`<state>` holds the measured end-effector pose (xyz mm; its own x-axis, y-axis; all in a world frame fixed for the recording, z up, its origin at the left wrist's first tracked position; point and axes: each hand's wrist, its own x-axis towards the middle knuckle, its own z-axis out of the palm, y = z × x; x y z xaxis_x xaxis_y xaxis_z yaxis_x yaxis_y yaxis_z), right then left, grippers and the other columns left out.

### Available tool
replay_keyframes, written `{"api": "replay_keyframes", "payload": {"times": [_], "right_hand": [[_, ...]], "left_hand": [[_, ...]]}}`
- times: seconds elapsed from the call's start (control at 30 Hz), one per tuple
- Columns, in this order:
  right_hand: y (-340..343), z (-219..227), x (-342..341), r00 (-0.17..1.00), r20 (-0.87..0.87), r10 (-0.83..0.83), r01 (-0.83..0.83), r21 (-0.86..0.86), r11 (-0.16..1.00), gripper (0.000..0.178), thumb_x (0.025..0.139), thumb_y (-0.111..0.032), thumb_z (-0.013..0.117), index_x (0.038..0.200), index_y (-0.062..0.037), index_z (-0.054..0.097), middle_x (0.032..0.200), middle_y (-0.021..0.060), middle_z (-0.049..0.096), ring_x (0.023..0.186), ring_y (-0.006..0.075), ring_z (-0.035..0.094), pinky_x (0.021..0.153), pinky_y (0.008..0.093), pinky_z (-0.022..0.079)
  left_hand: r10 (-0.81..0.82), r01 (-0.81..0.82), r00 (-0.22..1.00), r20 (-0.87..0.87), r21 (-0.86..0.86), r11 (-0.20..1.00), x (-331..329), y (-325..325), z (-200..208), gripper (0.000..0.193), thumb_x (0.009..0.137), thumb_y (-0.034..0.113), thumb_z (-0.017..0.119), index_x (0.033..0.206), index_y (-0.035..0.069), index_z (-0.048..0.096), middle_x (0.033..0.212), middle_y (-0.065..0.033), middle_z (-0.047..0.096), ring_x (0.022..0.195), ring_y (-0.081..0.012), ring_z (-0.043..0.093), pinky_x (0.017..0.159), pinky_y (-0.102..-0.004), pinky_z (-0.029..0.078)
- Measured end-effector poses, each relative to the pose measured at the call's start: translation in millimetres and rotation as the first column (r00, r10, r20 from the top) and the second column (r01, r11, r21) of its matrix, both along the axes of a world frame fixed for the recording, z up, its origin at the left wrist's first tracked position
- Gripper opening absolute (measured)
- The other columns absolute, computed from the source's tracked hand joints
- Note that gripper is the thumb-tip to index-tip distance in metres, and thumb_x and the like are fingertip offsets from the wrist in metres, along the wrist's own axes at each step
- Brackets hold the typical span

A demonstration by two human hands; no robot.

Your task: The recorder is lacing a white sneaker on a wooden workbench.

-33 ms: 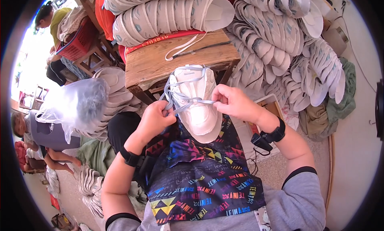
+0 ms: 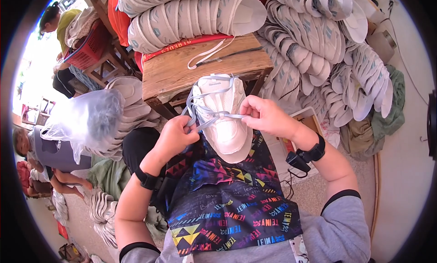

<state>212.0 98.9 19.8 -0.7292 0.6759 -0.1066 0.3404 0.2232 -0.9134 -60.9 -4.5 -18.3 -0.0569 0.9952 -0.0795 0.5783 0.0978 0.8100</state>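
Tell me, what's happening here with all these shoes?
A seated person is lacing a white sneaker that rests on their lap, over a colourful patterned apron. The left hand pinches one end of the pale grey lace and the right hand pinches the other, pulling it across the upper. The lace runs through some eyelets, with loose loops near the shoe's far end. A wooden table stands in front, with piles of unfinished shoe uppers around it.

The one camera sits on my head, left of its twin, and looks steeply down and forward over my lap. It is close to my hands, with my forearms entering from the lower edge. The fisheye bends the far tabletop [image 2: 182, 69] toward the rim.
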Motion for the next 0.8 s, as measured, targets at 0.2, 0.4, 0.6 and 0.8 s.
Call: {"api": "replay_keyframes", "payload": {"times": [0.2,0.4,0.6,0.8], "right_hand": [[0.1,9.0,3.8,0.998,0.048,0.042,-0.040,-0.050,0.998,0.014,0.089,-0.008,0.063,0.103,-0.0040,0.060,0.077,-0.0044,0.055,0.069,0.0038,0.049,0.062,0.0213,0.041],[-0.9,4.1,12.0,0.999,0.019,-0.034,0.036,-0.132,0.991,0.012,0.090,-0.005,0.060,0.102,-0.0048,0.063,0.087,-0.0004,0.062,0.076,0.0055,0.054,0.066,0.0227,0.044],[-29.0,5.1,-0.3,0.979,-0.188,0.074,0.089,0.732,0.675,0.020,0.078,0.000,0.065,0.098,-0.0048,0.063,0.095,0.0095,0.063,0.081,0.0246,0.062,0.072,0.0335,0.051],[-67.4,-1.3,-7.5,0.962,0.077,0.262,-0.208,0.830,0.518,0.026,0.077,-0.013,0.069,0.099,-0.0014,0.064,0.102,0.0087,0.063,0.094,0.0234,0.059,0.081,0.0344,0.050]], "left_hand": [[-0.012,0.015,1.000,0.021,-0.106,0.994,-17.3,-4.2,-2.1,0.020,0.079,0.014,0.067,0.072,0.000,0.056,0.064,-0.0009,0.046,0.061,-0.0104,0.043,0.055,-0.0292,0.039],[0.147,-0.087,0.820,0.553,-0.134,0.987,-23.9,-4.1,15.2,0.028,0.100,0.027,0.052,0.084,0.004,0.058,0.066,0.0044,0.045,0.060,-0.0051,0.038,0.055,-0.0215,0.032],[0.122,-0.168,0.638,0.760,-0.017,0.986,-24.8,16.7,75.7,0.042,0.104,0.036,0.042,0.074,0.008,0.049,0.061,0.0043,0.038,0.054,-0.0068,0.034,0.053,-0.0232,0.029],[-0.034,-0.146,0.436,0.899,0.108,0.983,-20.0,53.2,151.6,0.037,0.106,0.029,0.036,0.074,0.011,0.042,0.063,0.0046,0.031,0.051,-0.0074,0.029,0.050,-0.0235,0.028]]}}
